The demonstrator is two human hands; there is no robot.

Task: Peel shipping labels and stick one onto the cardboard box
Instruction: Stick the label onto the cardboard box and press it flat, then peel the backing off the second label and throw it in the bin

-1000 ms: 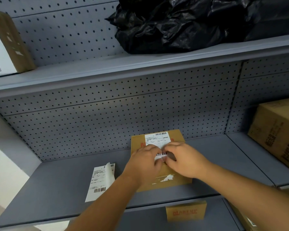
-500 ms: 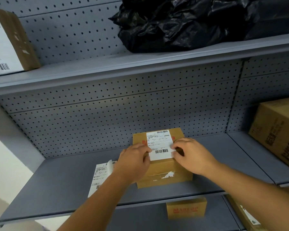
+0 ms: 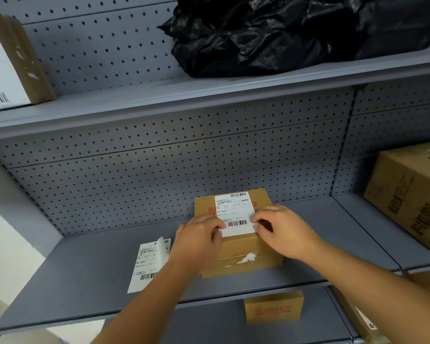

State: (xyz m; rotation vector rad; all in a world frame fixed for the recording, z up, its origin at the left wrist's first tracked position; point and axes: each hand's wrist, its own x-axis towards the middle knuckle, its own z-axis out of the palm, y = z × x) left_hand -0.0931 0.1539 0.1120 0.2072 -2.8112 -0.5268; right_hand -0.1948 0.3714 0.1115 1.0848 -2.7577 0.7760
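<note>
Just below the centre of the frame a small cardboard box (image 3: 236,244) sits on the grey shelf (image 3: 85,274), and a white shipping label (image 3: 235,214) lies flat across its top. Both hands are down on it. The left hand (image 3: 196,240) is loosely curled, neither a fist nor spread wide, with its fingertips (image 3: 220,225) pressing the label's lower left edge while the palm rests against the box's left side. The right hand (image 3: 286,232) is curled the same way, fingers bent, its fingertips (image 3: 256,219) touching the label's right edge near the lower barcode. Neither hand lifts or grips anything; they only press.

Lower left of the box, partly hidden by the left forearm, a second label sheet (image 3: 147,264) lies on the same shelf with its upper right corner curled up. A black plastic bag (image 3: 283,33) fills the upper shelf at top right.
</note>
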